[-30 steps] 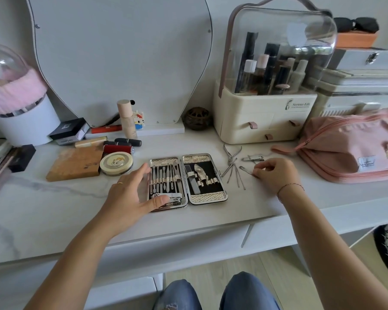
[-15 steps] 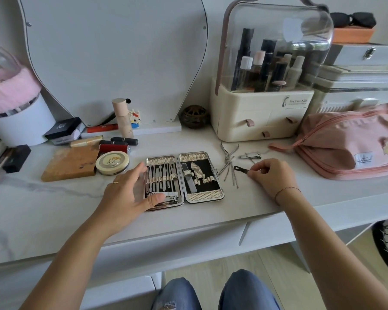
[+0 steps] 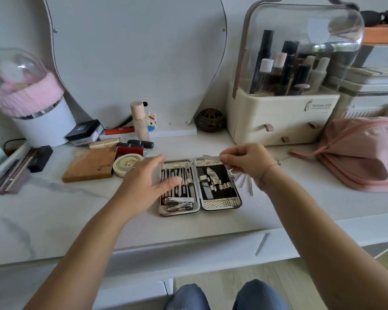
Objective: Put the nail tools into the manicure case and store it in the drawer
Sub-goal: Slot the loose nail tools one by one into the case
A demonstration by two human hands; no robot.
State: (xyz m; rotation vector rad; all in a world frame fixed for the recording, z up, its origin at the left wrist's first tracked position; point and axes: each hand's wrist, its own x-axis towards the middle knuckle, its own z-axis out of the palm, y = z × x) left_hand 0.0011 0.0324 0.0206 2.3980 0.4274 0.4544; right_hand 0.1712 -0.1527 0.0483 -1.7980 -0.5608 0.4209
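Observation:
The manicure case (image 3: 220, 203) lies open and flat on the white marble desk (image 3: 54, 211), with metal tools strapped in both halves. My left hand (image 3: 143, 184) rests spread over the case's left half, fingers apart, thumb on the tools. My right hand (image 3: 244, 162) hovers above the top of the right half, pinching a small metal nail tool (image 3: 210, 157) that is blurred. Loose thin nail tools (image 3: 248, 184) lie on the desk just right of the case, partly hidden by my right wrist. The closed drawer front (image 3: 188, 249) runs below the desk edge.
A pink zip pouch (image 3: 363, 153) sits at the right. A cream cosmetics organiser (image 3: 282, 117) with a clear dome stands behind. A round tin (image 3: 127, 164), wooden block (image 3: 90, 164), lipsticks (image 3: 134, 146) and a mirror (image 3: 134, 61) crowd the left and back.
My right hand has lifted a small tool off the desk and carried it left, over the case's right half. My left hand has slid further onto the left half.

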